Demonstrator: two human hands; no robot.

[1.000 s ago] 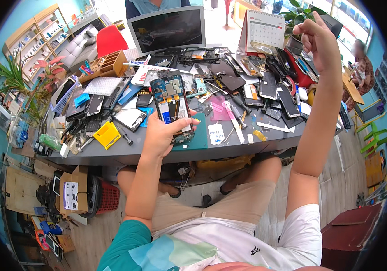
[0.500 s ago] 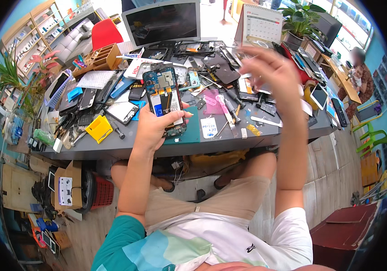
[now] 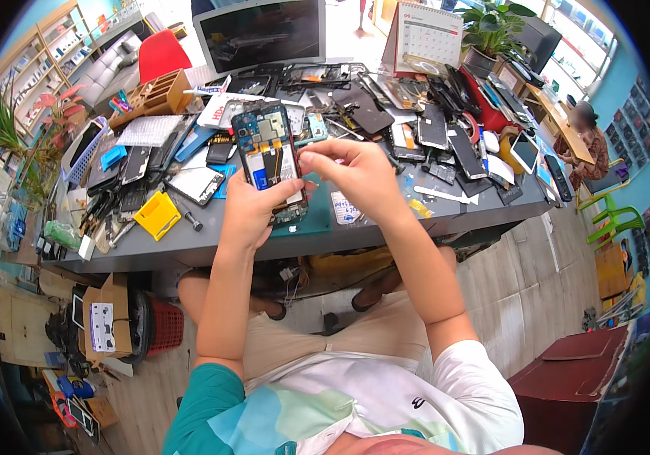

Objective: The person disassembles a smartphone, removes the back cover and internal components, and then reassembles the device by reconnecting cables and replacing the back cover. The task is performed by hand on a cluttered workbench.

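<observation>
Gray desk (image 3: 154, 255) is running full of phone parts; silver-framed screen (image 3: 260, 36) is standing at the back, desk calendar (image 3: 427, 42) and potted plant (image 3: 488, 32) sitting to its right. Left hand (image 3: 250, 206) is clamping the opened phone (image 3: 270, 152), thumb lying across its lower face, fingertips showing past the right edge. Phone is sitting over the teal mat (image 3: 317, 218) near the desk's front edge, inner side facing the person, blue circuit board showing at the top end. Right hand (image 3: 359, 178) is hovering just beside the phone's right edge, thumb and index tips pinching together; can't tell if anything small is between them. Yellow holder (image 3: 158, 216) is lying left of the left hand; written card (image 3: 345, 208) is lying right of the mat, partly hiding behind the right hand.
</observation>
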